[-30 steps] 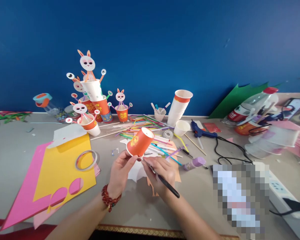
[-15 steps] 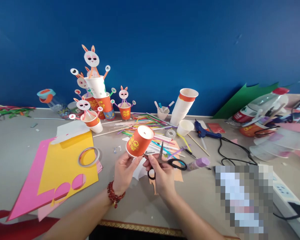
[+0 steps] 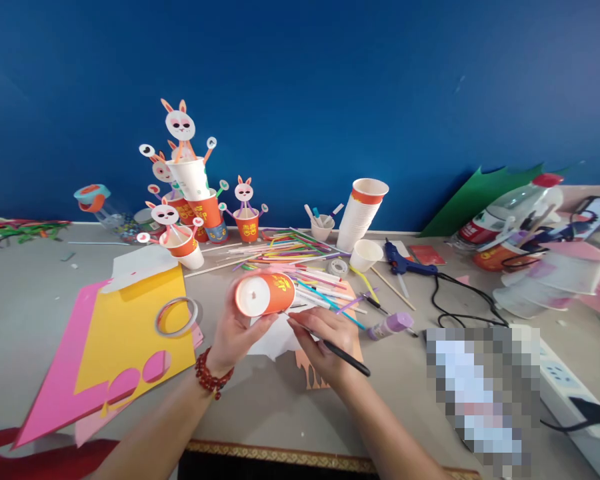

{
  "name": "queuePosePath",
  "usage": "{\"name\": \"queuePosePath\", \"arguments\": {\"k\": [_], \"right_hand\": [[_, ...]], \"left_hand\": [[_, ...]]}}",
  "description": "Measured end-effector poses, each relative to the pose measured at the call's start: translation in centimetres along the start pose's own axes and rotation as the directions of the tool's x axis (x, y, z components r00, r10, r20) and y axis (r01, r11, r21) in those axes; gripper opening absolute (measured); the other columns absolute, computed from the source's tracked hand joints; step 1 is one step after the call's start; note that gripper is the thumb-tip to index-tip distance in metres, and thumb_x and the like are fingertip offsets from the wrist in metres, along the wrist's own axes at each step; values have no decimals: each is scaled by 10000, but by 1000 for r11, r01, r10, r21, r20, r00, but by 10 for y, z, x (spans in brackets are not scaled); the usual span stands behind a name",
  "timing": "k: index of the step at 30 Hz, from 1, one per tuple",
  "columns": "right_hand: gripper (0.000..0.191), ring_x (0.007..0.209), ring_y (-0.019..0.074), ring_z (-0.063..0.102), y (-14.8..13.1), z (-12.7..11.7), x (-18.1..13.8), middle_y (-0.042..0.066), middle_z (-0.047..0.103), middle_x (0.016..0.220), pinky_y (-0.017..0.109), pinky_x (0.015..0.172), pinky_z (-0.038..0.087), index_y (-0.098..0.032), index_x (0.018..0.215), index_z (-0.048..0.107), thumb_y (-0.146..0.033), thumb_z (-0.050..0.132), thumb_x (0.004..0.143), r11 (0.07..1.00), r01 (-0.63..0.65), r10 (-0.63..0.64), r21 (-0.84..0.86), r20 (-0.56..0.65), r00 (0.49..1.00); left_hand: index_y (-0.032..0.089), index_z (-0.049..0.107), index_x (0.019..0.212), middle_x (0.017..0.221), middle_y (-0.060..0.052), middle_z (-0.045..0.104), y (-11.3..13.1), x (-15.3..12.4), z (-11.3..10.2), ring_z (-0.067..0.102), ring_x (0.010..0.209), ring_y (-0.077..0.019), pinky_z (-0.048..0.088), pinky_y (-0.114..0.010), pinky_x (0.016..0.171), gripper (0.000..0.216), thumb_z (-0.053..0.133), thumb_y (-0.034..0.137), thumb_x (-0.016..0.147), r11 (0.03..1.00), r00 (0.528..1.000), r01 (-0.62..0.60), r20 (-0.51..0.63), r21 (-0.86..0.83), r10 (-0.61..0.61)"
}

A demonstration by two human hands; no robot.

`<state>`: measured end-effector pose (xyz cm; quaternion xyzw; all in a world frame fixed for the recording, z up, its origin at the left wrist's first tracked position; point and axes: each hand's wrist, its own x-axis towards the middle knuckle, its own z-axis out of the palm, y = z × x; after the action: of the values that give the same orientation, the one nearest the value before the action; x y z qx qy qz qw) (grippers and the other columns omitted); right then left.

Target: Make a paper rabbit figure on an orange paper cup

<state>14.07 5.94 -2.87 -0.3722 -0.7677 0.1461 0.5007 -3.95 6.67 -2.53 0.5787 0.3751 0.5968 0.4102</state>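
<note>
My left hand (image 3: 235, 330) grips an orange paper cup (image 3: 265, 294) lying on its side, its white bottom turned toward me. My right hand (image 3: 323, 343) is closed on black-handled scissors (image 3: 330, 345), their tip next to the cup's lower side. Under both hands lie a white paper scrap (image 3: 275, 340) and an orange cut-out (image 3: 313, 377). A red bead bracelet (image 3: 209, 377) is on my left wrist.
Yellow and pink sheets (image 3: 130, 333) with a tape ring (image 3: 176, 317) lie left. Bunny cup figures (image 3: 190, 193), straws (image 3: 290, 257), a cup stack (image 3: 360, 213), a blue glue gun (image 3: 403, 263), a purple glue stick (image 3: 393, 325) and a power strip (image 3: 570, 393) are around.
The left hand has turned the cup from upright-tilted to lying sideways with its bottom facing me. The scissors have swung down and point at the cup again.
</note>
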Motion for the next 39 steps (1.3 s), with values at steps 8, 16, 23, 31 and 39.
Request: {"name": "queuePosePath", "arguments": {"k": [8,16,23,31,39], "right_hand": [[148,610,170,683,2,20,-12,22,712,673,272,565,563,-216,816,712,-272,609,908,923,-268,297,277,-66,953],[220,579,163,653,-3,24,-13,41,701,678,255,508,538,-181,802,678,-343,587,921,725,-450,545,522,-36,838],[120,763,193,691,14,1,-5,50,734,809,319,709,563,-221,913,701,-154,602,900,987,-8,11,161,-23,1000],[197,750,180,680,17,-4,-1,57,747,850,306,699,549,-207,1082,653,-132,621,902,940,325,-318,-103,86,944],[166,751,166,647,15,-14,0,40,736,852,288,675,514,-177,1061,642,-132,634,901,889,433,-391,-147,246,887]], "left_hand": [[252,406,1259,1319,-132,516,-13,-14,13,519,1244,-313,579,-411,874,602,738,382,774,999,985,37,-166,-14,-39],[254,428,1197,1312,-120,488,-23,-16,9,529,1206,-280,499,-418,981,574,762,395,751,998,967,-53,-247,22,57],[200,544,1124,1326,-163,524,11,12,-34,467,1269,-388,462,-523,977,682,401,781,796,948,961,240,189,-209,-202],[295,338,1428,1380,-100,512,21,20,-42,533,1212,-316,463,-434,990,795,745,402,754,876,844,241,355,419,-402],[258,404,1364,1308,-63,561,18,18,-36,589,1090,-262,483,-378,920,624,643,460,825,832,731,300,448,467,-515]]}}
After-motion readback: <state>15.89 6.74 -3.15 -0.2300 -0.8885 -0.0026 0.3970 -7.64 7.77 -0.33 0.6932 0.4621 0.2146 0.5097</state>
